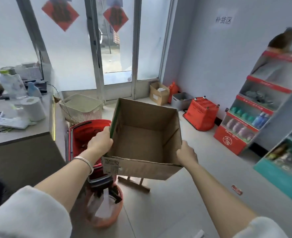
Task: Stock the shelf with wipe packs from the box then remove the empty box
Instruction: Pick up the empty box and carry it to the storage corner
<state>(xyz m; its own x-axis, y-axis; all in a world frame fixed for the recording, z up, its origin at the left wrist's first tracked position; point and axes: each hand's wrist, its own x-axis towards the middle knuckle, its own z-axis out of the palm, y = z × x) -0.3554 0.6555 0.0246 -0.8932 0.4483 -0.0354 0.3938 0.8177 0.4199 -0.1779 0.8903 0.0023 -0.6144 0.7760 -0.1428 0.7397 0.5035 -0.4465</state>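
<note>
pale tiled floor (184,191) runs up to glass doors (114,48) with red paper squares stuck on them, and a grey counter (21,133) cluttered with a bottle and a toilet roll sits off to the left. the person stands mid-room holding an open cardboard box (145,140) up off the floor, its inside bare brown card with no packs in it. left hand (100,141), a silver bangle on its wrist, is closed over the box's left rim, fingers curled inside the wall. right hand (186,153) is clamped on the near right corner, thumb on the outside. below the box, red shopping baskets (83,133) are stacked beside an orange bin (105,208). along the right wall a red-edged tiered display shelf (255,103) holds bottles on its lower tiers, and another red basket (202,114) lies tipped on the floor near it.
</note>
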